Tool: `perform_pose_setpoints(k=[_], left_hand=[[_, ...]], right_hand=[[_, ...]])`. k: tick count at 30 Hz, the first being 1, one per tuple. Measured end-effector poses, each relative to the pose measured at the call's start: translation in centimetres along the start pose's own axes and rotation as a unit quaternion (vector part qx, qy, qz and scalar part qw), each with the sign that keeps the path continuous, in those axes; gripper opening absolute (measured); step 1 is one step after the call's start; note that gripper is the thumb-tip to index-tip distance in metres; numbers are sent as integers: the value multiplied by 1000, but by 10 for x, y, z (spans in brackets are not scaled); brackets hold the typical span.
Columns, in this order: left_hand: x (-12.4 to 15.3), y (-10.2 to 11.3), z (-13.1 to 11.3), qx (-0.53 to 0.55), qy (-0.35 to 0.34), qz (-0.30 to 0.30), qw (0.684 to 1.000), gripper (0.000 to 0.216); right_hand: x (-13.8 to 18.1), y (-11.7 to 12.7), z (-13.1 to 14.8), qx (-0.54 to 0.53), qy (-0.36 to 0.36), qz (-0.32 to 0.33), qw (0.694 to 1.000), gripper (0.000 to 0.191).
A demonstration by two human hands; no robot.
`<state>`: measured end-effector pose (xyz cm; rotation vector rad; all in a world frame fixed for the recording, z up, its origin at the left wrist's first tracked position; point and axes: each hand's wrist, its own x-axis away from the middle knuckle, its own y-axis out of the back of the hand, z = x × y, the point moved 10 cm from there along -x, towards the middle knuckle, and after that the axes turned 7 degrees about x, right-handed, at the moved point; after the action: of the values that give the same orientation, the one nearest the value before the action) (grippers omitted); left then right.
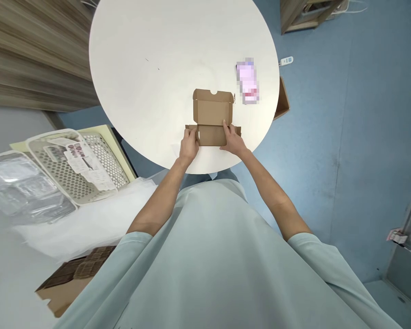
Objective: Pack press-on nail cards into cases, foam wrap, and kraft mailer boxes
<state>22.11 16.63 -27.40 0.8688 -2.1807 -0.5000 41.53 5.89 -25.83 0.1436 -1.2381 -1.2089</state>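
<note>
A small brown cardboard box (212,114), partly folded with its lid flap open toward the far side, lies on the round white table (157,68) near its front edge. My left hand (189,144) pinches the box's left side flap. On the right, my right hand (233,140) presses its fingers on the near panel and right flap. Both hands are closed on the cardboard.
A blurred pink and white object (248,81) lies on the table to the right of the box. At the left stand a perforated white basket (78,164) with papers, clear plastic trays (17,183), and flat cardboard (75,274) below. Blue floor surrounds the table.
</note>
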Motion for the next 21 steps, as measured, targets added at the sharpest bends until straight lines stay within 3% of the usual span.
perform_pose_setpoints(k=[3, 6, 10, 12, 15, 21], left_hand=[[1, 4, -16, -18, -16, 10, 1000, 62], [5, 18, -26, -50, -24, -25, 998, 59], [11, 41, -7, -84, 68, -92, 990, 58], [13, 43, 3, -90, 102, -84, 987, 41], [15, 44, -1, -88, 82, -70, 990, 18], [24, 28, -24, -32, 53, -18, 998, 17]], right_hand=[[-2, -1, -1, -13, 1, 1, 1000, 147], [-4, -3, -3, -28, -2, 5, 1000, 144], [-5, -3, -3, -36, 4, 1, 999, 144], [-6, -3, -3, -40, 7, -3, 999, 144], [-7, -4, -4, -39, 8, -3, 999, 144], [-7, -5, -3, -36, 11, -2, 999, 148]])
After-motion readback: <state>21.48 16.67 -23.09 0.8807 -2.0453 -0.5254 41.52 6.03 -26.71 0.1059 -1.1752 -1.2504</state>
